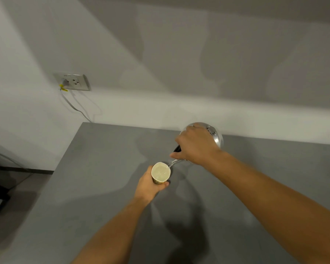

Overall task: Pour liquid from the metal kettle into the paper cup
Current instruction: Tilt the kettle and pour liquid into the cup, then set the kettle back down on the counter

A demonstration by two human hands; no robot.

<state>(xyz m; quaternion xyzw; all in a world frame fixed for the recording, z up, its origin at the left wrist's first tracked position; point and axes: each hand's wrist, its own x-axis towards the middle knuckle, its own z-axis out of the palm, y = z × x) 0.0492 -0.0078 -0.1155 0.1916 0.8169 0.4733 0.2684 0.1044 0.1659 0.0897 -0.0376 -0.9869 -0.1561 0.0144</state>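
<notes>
The metal kettle (215,137) is tipped toward me above the grey table, its thin spout reaching down to the rim of the paper cup (160,172). My right hand (193,147) grips the kettle's black handle and hides most of the body. The cup stands on the table with pale liquid inside, close to the brim. My left hand (149,185) wraps around the cup's side from the near left.
The grey table (103,187) runs up to a white wall, with its left edge dropping to a dark floor. A wall socket (72,81) with a plugged grey cable sits at the upper left. Dark items lie on the floor at far left.
</notes>
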